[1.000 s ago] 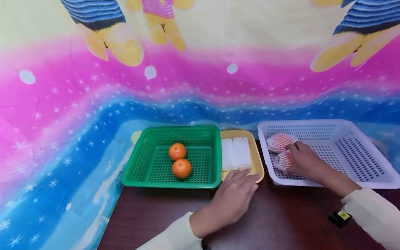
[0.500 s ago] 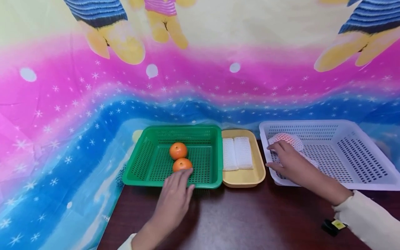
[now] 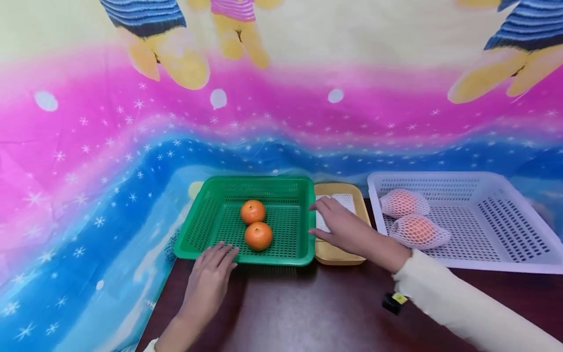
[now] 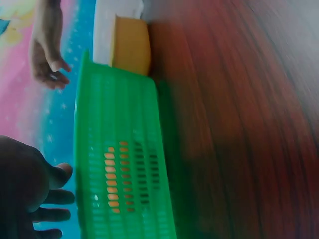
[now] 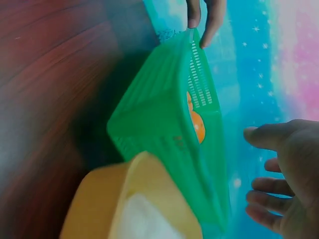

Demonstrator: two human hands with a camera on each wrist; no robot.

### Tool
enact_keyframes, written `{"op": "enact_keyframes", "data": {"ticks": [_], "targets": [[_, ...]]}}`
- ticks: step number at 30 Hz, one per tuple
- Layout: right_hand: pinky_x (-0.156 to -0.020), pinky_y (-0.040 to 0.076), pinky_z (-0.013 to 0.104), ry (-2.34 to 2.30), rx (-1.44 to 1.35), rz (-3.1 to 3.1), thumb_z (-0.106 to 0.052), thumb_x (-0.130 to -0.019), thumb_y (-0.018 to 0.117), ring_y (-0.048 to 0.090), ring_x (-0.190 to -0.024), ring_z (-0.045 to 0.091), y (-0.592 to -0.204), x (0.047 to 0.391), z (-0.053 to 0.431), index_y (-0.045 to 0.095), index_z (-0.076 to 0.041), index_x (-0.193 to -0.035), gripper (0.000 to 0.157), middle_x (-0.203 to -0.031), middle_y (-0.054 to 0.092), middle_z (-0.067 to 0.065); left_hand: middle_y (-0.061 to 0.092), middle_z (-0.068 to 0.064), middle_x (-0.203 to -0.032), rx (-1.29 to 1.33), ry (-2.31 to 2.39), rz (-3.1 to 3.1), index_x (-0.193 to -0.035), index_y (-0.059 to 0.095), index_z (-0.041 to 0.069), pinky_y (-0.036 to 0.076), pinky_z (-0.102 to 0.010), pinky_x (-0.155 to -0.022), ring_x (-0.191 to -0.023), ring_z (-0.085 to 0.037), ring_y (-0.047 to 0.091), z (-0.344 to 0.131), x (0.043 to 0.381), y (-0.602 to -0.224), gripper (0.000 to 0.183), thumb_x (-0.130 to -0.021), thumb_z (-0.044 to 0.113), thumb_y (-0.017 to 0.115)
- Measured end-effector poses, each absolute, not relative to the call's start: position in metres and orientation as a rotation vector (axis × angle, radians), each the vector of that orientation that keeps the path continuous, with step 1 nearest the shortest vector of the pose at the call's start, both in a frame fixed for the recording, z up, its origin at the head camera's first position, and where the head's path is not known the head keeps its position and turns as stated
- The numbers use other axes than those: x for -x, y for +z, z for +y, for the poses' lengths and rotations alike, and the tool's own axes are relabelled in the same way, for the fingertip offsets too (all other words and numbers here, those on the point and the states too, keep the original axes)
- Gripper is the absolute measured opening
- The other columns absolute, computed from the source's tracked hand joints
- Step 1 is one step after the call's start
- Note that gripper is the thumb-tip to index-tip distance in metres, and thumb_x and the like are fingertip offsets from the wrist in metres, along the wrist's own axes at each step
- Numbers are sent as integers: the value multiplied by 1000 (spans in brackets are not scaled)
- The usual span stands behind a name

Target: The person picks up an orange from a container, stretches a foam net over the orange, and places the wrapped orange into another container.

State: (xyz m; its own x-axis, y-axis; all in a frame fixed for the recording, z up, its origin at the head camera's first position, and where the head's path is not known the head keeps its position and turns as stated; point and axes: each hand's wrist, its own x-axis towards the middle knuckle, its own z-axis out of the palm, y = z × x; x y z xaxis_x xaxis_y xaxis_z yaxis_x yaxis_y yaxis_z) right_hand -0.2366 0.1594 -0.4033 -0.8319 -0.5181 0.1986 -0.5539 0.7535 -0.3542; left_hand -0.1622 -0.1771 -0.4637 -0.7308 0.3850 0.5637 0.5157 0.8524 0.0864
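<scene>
Two round oranges (image 3: 258, 236) sit one behind the other in the green basket (image 3: 202, 254). My left hand (image 3: 206, 278) is at that basket's front rim, left of the oranges, its fingers extended and holding nothing. My right hand (image 3: 347, 227) hangs over the yellow tray (image 3: 338, 254) with thumb and fingers spread, fingertips near the green basket's right rim. Beneath it, partly hidden, lie white foam net sleeves (image 3: 345, 200). In the right wrist view the right hand (image 5: 284, 179) shows nothing between its fingers.
A white basket (image 3: 488, 266) stands at the right, with two net-wrapped fruits (image 3: 420, 231) at its left side. All containers stand on a dark wooden table (image 3: 299, 313), against a colourful printed cloth (image 3: 281, 107) at the back.
My right hand has let go of a wrapped fruit in the white basket and moved left over the yellow tray. My left hand has moved left from the tray to the green basket's front rim.
</scene>
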Motion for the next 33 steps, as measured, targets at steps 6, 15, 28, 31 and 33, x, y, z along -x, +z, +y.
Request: {"op": "enact_keyframes", "data": {"ticks": [6, 15, 28, 31, 33], "targets": [[-108, 49, 44, 571, -996, -3027, -39, -96, 72, 54, -132, 28, -395, 263, 111, 50, -6, -144, 62, -143, 55, 12, 76, -16, -113, 644, -272, -2459, -117, 75, 2, 57, -50, -94, -110, -35, 71, -187, 164, -469, 35, -82, 3, 82], [-110, 48, 39, 341, -1274, -3214, -29, -91, 79, 53, -135, 24, -409, 293, 48, 44, -10, -151, 72, -151, 49, 10, 78, -13, -109, 625, -262, -2455, -113, 77, 4, 60, -48, -88, -105, -33, 74, -186, 167, -473, 31, -83, 0, 80], [-97, 54, 37, 266, -1300, -3320, -24, -87, 83, 54, -129, 25, -429, 297, 16, 40, -15, -151, 78, -158, 34, 16, 78, -10, -107, 585, -278, -2444, -110, 79, 8, 62, -45, -79, -102, -31, 75, -184, 169, -475, 28, -83, 2, 81], [-93, 54, 36, 243, -1254, -3337, -24, -85, 85, 52, -128, 26, -431, 294, 10, 37, -16, -155, 86, -160, 29, 17, 78, -10, -107, 584, -281, -2451, -109, 79, 8, 62, -44, -77, -102, -31, 75, -184, 169, -474, 28, -83, 2, 82], [-91, 55, 36, 175, -1241, -3325, -26, -84, 86, 50, -129, 26, -433, 293, 6, 38, -18, -155, 86, -158, 31, 15, 78, -9, -108, 583, -282, -2459, -110, 79, 8, 62, -44, -76, -102, -31, 74, -184, 169, -474, 28, -83, 3, 82]]}}
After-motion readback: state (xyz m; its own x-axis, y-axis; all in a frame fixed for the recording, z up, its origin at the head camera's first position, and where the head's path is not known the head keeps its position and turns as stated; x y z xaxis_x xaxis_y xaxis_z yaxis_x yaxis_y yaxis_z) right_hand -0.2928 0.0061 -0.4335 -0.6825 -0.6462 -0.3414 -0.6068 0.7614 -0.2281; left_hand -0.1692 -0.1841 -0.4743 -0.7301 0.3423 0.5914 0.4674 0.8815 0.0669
